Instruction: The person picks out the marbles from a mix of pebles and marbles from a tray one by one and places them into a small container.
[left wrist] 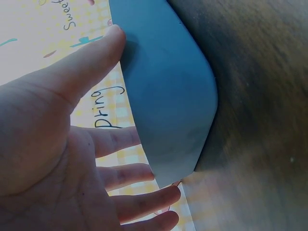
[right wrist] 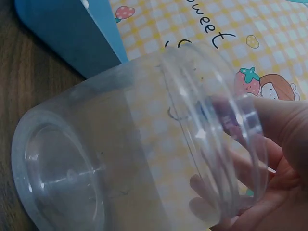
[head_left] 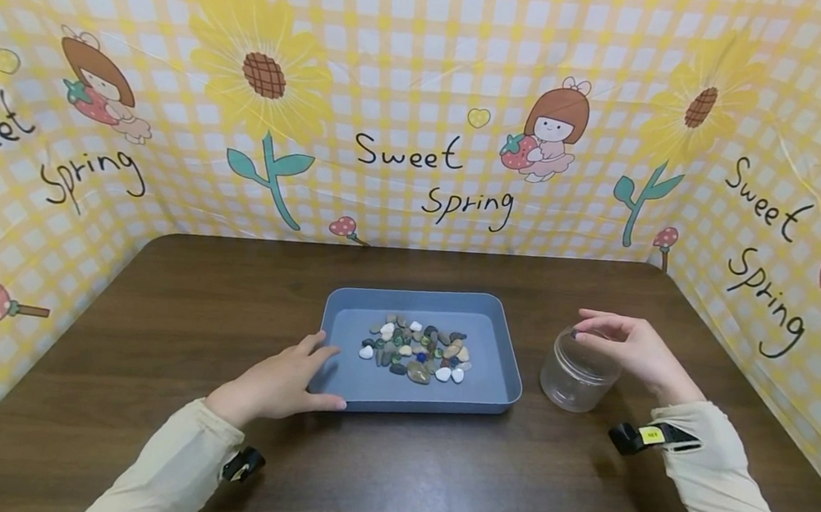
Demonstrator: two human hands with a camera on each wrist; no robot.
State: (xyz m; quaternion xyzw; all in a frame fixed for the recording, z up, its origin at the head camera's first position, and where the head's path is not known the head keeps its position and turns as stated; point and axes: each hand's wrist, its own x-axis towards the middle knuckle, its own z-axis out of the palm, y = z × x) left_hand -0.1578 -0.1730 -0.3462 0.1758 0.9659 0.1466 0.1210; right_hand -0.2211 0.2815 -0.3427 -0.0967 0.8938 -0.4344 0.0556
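Observation:
A blue-grey tray (head_left: 344, 324) holds mixed pebbles and glass beads (head_left: 419, 352) heaped around its middle. My left hand (head_left: 276, 379) spans the tray's front left corner with spread, fairly straight fingers. Its thumb (left wrist: 103, 45) touches the rim, and some fingertips pass behind the tray wall in the left wrist view. To the right of the tray stands a clear jar (head_left: 577, 379) without a lid. My right hand (head_left: 632, 347) is over the jar's mouth, pinching a small dark blue bead (head_left: 575, 334) between thumb and fingers. Through the jar's wall those fingertips look blurred.
A dark wooden table (head_left: 389, 476) carries everything. Yellow checked cloth (head_left: 400, 57) with printed flowers and lettering rises along the back and both sides. Each forearm has a pale sleeve (head_left: 168, 463) and a black wrist strap.

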